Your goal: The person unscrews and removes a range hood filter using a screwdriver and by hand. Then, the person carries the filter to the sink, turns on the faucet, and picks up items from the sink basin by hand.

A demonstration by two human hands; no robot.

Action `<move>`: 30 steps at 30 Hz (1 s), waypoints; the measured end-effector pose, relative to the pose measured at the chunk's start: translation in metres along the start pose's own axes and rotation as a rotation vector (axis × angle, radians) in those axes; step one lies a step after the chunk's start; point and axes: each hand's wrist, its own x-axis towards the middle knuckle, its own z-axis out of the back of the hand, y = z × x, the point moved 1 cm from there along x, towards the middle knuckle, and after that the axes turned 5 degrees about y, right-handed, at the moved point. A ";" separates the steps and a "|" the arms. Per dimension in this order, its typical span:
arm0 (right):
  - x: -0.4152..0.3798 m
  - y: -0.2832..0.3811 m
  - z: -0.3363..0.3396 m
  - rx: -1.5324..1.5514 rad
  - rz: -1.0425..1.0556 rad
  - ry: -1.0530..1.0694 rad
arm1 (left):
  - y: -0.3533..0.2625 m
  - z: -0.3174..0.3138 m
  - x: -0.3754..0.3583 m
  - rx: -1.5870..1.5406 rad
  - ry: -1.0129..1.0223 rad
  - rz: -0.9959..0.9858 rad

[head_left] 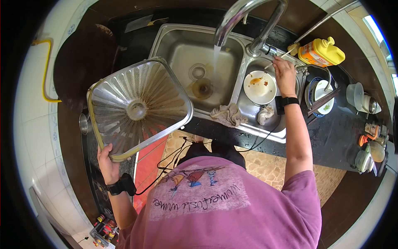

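Observation:
My left hand [108, 164] grips the near left corner of a large square metal lid [137, 110] with radiating ridges and brown stains. The lid is tilted beside the left basin [199, 58]. Water runs from the faucet [222, 35] into that basin, where a brownish patch lies near the drain. My right hand [285, 74] is at the faucet's base, above the right basin [244, 108], with its fingers closed around a thin light stick [269, 65]. Just left of that hand sits a white plate [260, 87] with orange-brown food remains.
A grey rag [229, 115] hangs over the sink's front edge. A crumpled white cloth [265, 115] lies in the right basin. Behind stands a yellow bottle [321, 52]. To the right are stacked dishes [324, 96] with dark chopsticks, and jars [376, 150].

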 end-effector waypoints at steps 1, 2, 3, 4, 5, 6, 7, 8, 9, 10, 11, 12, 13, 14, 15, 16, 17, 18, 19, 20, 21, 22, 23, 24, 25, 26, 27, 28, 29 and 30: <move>0.000 0.000 -0.001 -0.023 -0.010 0.017 | 0.001 -0.003 -0.001 -0.018 0.017 -0.009; -0.001 -0.002 -0.004 -0.021 -0.002 0.019 | -0.002 -0.011 -0.007 -0.023 0.011 -0.009; -0.003 -0.004 -0.009 -0.011 -0.016 -0.006 | -0.010 -0.025 -0.016 -0.016 -0.001 0.010; -0.003 -0.005 -0.013 0.002 -0.031 -0.030 | -0.014 -0.030 -0.020 -0.007 -0.013 0.028; -0.005 -0.003 -0.012 0.080 -0.072 0.008 | -0.010 -0.021 -0.019 -0.008 -0.021 0.027; -0.007 0.003 -0.012 0.086 -0.066 0.012 | -0.005 -0.006 -0.016 0.003 -0.020 0.000; -0.010 0.008 -0.010 0.097 -0.137 -0.013 | -0.003 0.005 -0.014 0.015 -0.016 -0.026; -0.014 0.014 -0.005 0.105 -0.210 -0.037 | -0.004 0.007 -0.015 0.017 -0.020 -0.024; -0.019 0.030 0.008 0.188 -0.251 0.060 | -0.006 0.006 -0.016 0.024 -0.014 -0.041; -0.022 0.053 0.021 0.285 -0.285 0.120 | -0.008 0.004 -0.015 0.028 -0.005 -0.058; -0.030 0.074 0.027 0.427 -0.350 0.220 | -0.007 0.004 -0.014 0.023 0.000 -0.055; -0.039 0.095 0.030 0.567 -0.419 0.317 | -0.007 0.004 -0.009 0.011 0.027 -0.059; -0.051 0.119 0.028 0.725 -0.439 0.394 | -0.006 0.005 -0.004 -0.001 0.057 -0.063; -0.062 0.141 0.022 0.882 -0.455 0.467 | -0.001 0.005 0.002 -0.010 0.071 -0.064; -0.079 0.159 0.007 0.982 -0.462 0.531 | 0.005 0.006 0.007 -0.015 0.077 -0.095; -0.095 0.174 -0.012 1.081 -0.468 0.594 | 0.013 0.012 0.012 -0.020 0.085 -0.126; -0.106 0.187 -0.024 1.067 -0.469 0.580 | 0.023 0.023 0.017 -0.032 0.100 -0.127; -0.113 0.201 -0.034 0.995 -0.459 0.644 | 0.031 0.034 0.025 -0.026 0.125 -0.134; -0.119 0.212 -0.044 0.923 -0.449 0.708 | 0.037 0.043 0.031 -0.020 0.147 -0.143; -0.124 0.222 -0.056 0.911 -0.451 0.694 | 0.039 0.047 0.034 -0.030 0.162 -0.145; -0.126 0.229 -0.068 0.791 -0.377 0.670 | 0.040 0.047 0.035 -0.034 0.191 -0.164; -0.125 0.234 -0.082 0.676 -0.311 0.650 | 0.037 0.045 0.039 -0.031 0.220 -0.177; -0.130 0.237 -0.099 0.665 -0.323 0.651 | 0.040 0.050 0.043 -0.036 0.230 -0.165; -0.132 0.240 -0.118 0.533 -0.256 0.688 | 0.042 0.054 0.048 -0.013 0.231 -0.169; -0.133 0.241 -0.137 0.400 -0.183 0.722 | 0.044 0.059 0.052 0.006 0.230 -0.178; -0.133 0.244 -0.152 0.391 -0.187 0.720 | 0.046 0.063 0.056 0.000 0.237 -0.175; -0.133 0.246 -0.168 0.328 -0.189 0.821 | 0.046 0.066 0.060 0.035 0.271 -0.200; -0.132 0.248 -0.183 0.265 -0.191 0.920 | 0.047 0.070 0.064 0.071 0.305 -0.225; -0.128 0.248 -0.202 0.220 -0.244 1.014 | 0.043 0.070 0.071 0.078 0.317 -0.221; -0.129 0.243 -0.230 0.217 -0.254 1.013 | 0.044 0.074 0.076 0.117 0.318 -0.234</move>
